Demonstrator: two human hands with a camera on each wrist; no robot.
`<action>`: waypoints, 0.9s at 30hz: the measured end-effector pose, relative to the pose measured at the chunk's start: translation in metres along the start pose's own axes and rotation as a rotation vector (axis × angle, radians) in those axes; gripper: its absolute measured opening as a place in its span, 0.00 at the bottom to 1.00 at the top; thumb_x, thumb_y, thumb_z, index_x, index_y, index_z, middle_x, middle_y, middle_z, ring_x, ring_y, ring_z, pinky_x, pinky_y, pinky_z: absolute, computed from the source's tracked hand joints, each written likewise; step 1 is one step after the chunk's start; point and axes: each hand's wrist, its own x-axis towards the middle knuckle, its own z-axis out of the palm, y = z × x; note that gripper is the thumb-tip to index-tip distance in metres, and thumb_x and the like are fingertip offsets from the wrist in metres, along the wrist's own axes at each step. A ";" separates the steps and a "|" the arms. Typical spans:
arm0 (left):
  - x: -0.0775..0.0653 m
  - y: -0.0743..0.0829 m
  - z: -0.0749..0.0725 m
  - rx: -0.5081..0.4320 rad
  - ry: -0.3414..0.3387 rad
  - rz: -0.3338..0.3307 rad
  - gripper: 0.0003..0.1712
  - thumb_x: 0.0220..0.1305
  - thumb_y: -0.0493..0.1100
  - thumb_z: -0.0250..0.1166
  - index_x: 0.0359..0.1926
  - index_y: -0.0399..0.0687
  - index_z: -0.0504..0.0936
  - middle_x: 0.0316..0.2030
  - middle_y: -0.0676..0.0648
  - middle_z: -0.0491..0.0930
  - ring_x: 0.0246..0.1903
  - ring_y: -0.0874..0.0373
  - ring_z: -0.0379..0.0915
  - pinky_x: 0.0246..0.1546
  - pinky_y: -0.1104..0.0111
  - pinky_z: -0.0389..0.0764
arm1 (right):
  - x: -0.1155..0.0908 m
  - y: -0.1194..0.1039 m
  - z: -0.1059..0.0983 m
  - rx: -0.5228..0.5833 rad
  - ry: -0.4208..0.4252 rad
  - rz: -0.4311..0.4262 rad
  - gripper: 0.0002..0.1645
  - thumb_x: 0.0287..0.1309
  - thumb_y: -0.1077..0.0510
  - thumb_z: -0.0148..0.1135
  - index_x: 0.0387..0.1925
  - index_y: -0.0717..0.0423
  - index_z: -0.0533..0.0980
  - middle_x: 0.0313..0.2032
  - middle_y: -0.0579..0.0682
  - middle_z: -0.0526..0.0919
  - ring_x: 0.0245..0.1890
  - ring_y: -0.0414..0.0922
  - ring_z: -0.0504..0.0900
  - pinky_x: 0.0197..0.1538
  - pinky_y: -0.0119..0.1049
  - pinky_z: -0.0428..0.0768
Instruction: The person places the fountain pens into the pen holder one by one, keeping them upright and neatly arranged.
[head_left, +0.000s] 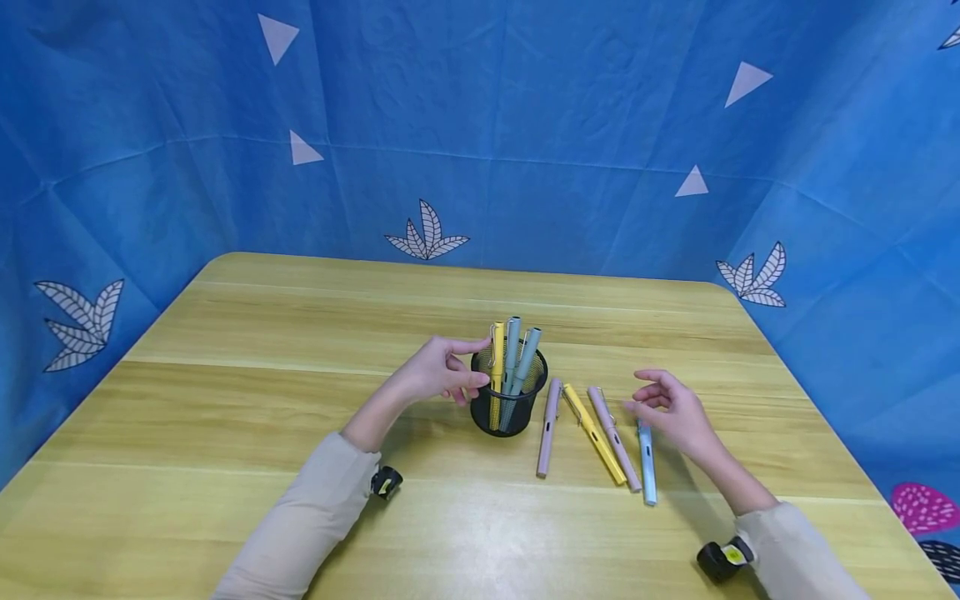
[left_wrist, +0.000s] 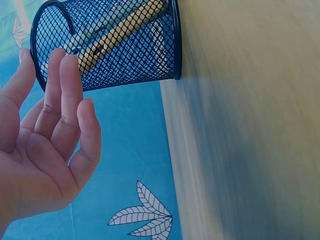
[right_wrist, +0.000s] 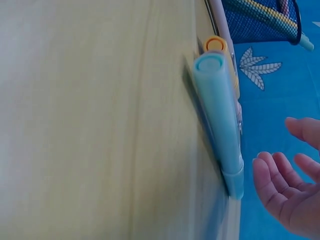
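Note:
A black mesh pen cup (head_left: 504, 425) stands upright, holding a yellow pen (head_left: 497, 354) and two blue-green pens. My left hand (head_left: 438, 368) is at its left side, thumb and forefinger apart and right at the rim. In the left wrist view the fingers of my left hand (left_wrist: 55, 135) are loosely extended beside the mesh. Over the upper end of a light blue pen (head_left: 648, 471) hovers my right hand (head_left: 671, 412), its fingers loosely bent with nothing between them. The right wrist view shows this light blue pen (right_wrist: 220, 115) lying on the table, apart from the fingertips.
Between cup and light blue pen lie a lilac pen (head_left: 549, 429), another yellow pen (head_left: 595, 435) and a second lilac pen (head_left: 615, 440). They rest on a wooden table (head_left: 300, 333) with rounded far corners. A blue patterned cloth (head_left: 525, 108) hangs behind it.

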 end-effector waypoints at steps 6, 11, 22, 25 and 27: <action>0.000 0.001 0.000 0.014 0.001 -0.002 0.34 0.57 0.40 0.62 0.64 0.48 0.62 0.26 0.31 0.78 0.23 0.39 0.76 0.31 0.50 0.75 | -0.002 0.008 -0.006 -0.011 -0.034 0.046 0.29 0.52 0.65 0.61 0.54 0.73 0.62 0.38 0.65 0.74 0.31 0.37 0.75 0.29 0.35 0.78; 0.000 0.001 0.000 0.027 0.004 -0.004 0.34 0.57 0.40 0.63 0.64 0.49 0.62 0.26 0.32 0.78 0.24 0.39 0.76 0.31 0.50 0.75 | -0.002 0.011 -0.013 -0.031 -0.073 0.096 0.31 0.53 0.64 0.61 0.55 0.73 0.61 0.38 0.65 0.73 0.30 0.39 0.75 0.28 0.36 0.78; 0.000 0.000 0.001 0.030 0.007 -0.015 0.33 0.57 0.40 0.62 0.64 0.50 0.62 0.27 0.31 0.78 0.24 0.39 0.76 0.31 0.51 0.76 | -0.002 0.017 -0.025 -0.016 -0.214 0.181 0.37 0.52 0.65 0.59 0.59 0.76 0.53 0.31 0.58 0.74 0.23 0.46 0.75 0.24 0.36 0.77; 0.000 0.000 0.001 0.025 0.005 -0.012 0.34 0.57 0.40 0.62 0.64 0.50 0.62 0.27 0.31 0.78 0.24 0.38 0.76 0.30 0.51 0.75 | -0.001 0.017 -0.026 0.009 -0.271 0.205 0.40 0.53 0.65 0.59 0.60 0.76 0.50 0.28 0.57 0.73 0.22 0.46 0.75 0.24 0.37 0.77; 0.000 0.000 0.001 0.020 0.004 -0.012 0.34 0.57 0.40 0.62 0.64 0.50 0.62 0.27 0.31 0.78 0.24 0.38 0.76 0.31 0.50 0.75 | -0.001 0.016 -0.026 0.017 -0.300 0.229 0.42 0.53 0.63 0.59 0.61 0.75 0.48 0.27 0.56 0.73 0.22 0.46 0.75 0.24 0.37 0.77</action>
